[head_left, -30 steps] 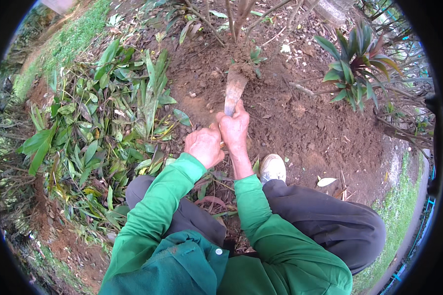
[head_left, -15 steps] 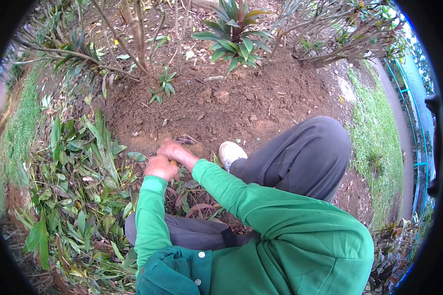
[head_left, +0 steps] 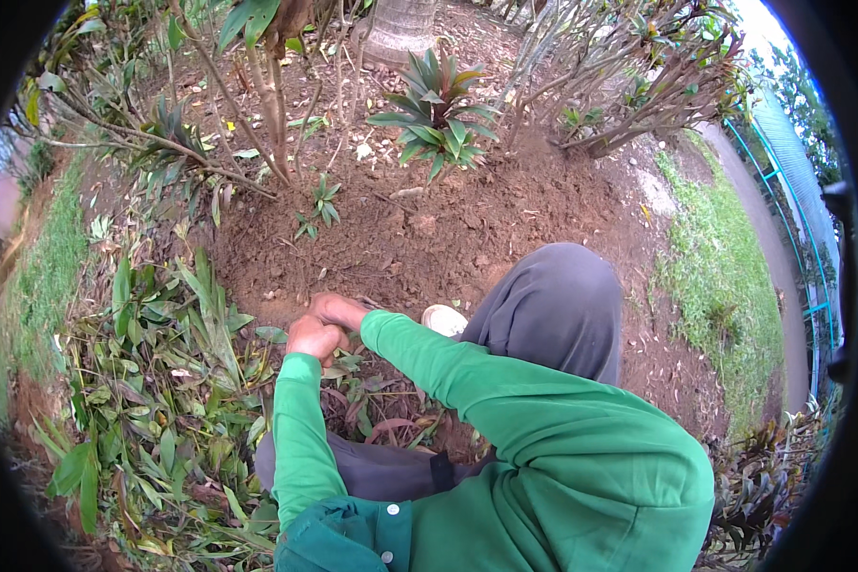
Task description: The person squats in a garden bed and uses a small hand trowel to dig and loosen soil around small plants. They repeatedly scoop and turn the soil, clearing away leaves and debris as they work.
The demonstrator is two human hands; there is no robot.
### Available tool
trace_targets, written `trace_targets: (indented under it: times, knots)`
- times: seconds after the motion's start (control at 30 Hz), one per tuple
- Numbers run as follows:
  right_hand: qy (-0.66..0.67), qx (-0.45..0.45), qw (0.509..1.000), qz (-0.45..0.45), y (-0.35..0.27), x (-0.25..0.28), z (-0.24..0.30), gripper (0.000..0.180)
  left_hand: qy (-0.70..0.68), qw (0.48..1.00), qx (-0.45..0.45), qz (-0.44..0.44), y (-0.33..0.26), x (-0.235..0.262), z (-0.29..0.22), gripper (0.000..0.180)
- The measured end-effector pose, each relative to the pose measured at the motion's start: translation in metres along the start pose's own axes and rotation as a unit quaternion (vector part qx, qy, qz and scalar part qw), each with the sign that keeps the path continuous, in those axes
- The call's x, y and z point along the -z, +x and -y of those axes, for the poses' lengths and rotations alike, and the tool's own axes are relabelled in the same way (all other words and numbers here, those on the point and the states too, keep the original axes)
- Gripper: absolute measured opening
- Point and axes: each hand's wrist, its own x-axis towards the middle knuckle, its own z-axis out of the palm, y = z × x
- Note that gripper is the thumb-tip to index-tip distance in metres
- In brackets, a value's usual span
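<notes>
My left hand (head_left: 314, 339) and my right hand (head_left: 338, 311) are close together, touching, low over the edge between bare brown soil (head_left: 381, 243) and a heap of cut leaves (head_left: 162, 381). Both are closed, the right one just beyond the left. Whatever they grip is hidden by the fingers. Long green leaves (head_left: 214, 310) lie just left of my hands. Under my forearms are more leaves and dry reddish ones (head_left: 391, 429). My right shoe (head_left: 443, 319), pale and partly covered by my raised knee, rests on the soil to the right.
A dark green and reddish leafy plant (head_left: 437, 119) grows from the soil ahead, with a small seedling (head_left: 321, 205) to its left. Thin-stemmed shrubs (head_left: 267, 114) stand at the far left, others (head_left: 629, 114) at the far right. Grass (head_left: 720, 286), a path and a blue-green fence lie to the right.
The view has tipped upward, showing a tree trunk at the back. My hands stay together at the leaf heap's edge, the right one drawn slightly nearer; my raised knee appears further left.
</notes>
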Motion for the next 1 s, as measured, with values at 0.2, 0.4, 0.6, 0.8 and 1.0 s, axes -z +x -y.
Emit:
trace_targets:
  times: [0.2, 0.4, 0.6, 0.8, 1.0]
  knots:
    - [-0.096, 0.0, 0.994, -0.045, 0.009, -0.008, 0.003, 0.051, 0.064, 0.998, 0.0, -0.023, 0.001, -0.001, 0.002, 0.02]
    - [-0.012, -0.023, 0.999, -0.039, -0.021, -0.011, 0.008, 0.052, 0.091, 0.996, 0.012, -0.02, 0.0, 0.005, 0.01, 0.026]
    - [-0.035, -0.014, 0.998, -0.04, -0.028, -0.016, 0.005, 0.05, 0.067, 0.998, 0.01, 0.01, -0.005, 0.009, 0.01, 0.025]
    - [-0.05, -0.022, 0.998, -0.042, -0.041, -0.015, -0.01, 0.048, 0.083, 0.996, 0.01, 0.017, -0.011, 0.01, 0.011, 0.034]
    - [-0.061, -0.022, 0.997, -0.04, -0.055, -0.014, -0.011, 0.046, 0.114, 0.993, -0.032, -0.01, -0.009, 0.006, 0.017, 0.045]
